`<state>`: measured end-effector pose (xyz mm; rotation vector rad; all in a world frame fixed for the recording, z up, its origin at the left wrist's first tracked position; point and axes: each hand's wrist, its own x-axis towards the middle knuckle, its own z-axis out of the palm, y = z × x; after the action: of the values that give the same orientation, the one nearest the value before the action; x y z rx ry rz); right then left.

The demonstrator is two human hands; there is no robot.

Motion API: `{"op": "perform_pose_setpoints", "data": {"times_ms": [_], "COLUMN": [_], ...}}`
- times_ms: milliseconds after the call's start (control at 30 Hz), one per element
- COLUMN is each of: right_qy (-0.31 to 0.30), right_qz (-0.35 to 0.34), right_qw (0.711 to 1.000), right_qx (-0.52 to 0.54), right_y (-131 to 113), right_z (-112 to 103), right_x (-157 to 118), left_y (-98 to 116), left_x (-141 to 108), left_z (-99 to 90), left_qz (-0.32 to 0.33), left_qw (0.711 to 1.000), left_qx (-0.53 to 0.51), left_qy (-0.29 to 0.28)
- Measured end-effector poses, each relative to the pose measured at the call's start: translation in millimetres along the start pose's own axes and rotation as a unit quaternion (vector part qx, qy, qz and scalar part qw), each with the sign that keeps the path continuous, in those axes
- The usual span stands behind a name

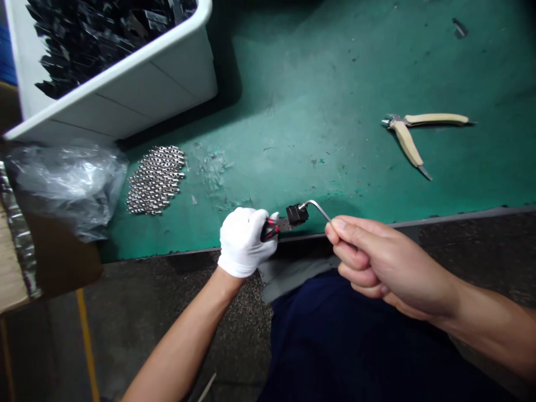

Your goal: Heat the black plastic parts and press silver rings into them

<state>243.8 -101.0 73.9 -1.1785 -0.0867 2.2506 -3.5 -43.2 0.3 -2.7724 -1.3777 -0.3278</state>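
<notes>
- The person's left hand (247,237), in a white glove, is curled firmly around pliers (283,224) with red-and-black handles; its fingers leave no visible gap.
- Just right of that grip, at the pliers' nose, is a small black block (296,214). The pliers appear to clamp it, though their exact contact is too small to tell.
- The bare right hand (372,257) pinches a bent metal key (321,209) between thumb and forefinger, the other fingers folded beneath.
- The block lies between the hands, nearer the left. From the right-hand pinch it is to the left and slightly farther from the body.
- The key's long arm slants from the pinch up and left, then bends toward a small silvery piece at the block; whether its tip is seated cannot be told.
- Left of the gloved grip lie a cluster of small metal parts (154,180) and, farther left, a clear plastic bag (67,184).
- Beyond them stands a white bin (167,92) of black pieces.
- Beyond the right hand, cream-handled cutters (404,137) rest spread on the green worktop (285,139).
</notes>
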Motion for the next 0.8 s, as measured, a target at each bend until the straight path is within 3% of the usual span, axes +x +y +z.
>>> {"op": "perform_pose_setpoints", "data": {"times_ms": [367,600,800], "right_qy": [-0.008,0.035,0.023], "right_qz": [0.034,-0.030,0.036], "right_qw": [0.999,0.999,0.997], "right_qx": [-0.019,-0.028,-0.059], "right_y": [-2.1,16.9,7.7], "right_z": [-6.0,-1.1,-9.8], "right_x": [6.2,13.9,8.9], "left_y": [1.3,0.6,-3.0], "left_x": [1.8,0.6,6.0], "left_z": [-0.5,0.6,-1.7], "left_qz": [-0.002,0.003,0.058], "left_qw": [1.000,1.000,0.998], "left_qx": [0.012,-0.005,0.018], "left_qy": [-0.007,-0.001,-0.034]}}
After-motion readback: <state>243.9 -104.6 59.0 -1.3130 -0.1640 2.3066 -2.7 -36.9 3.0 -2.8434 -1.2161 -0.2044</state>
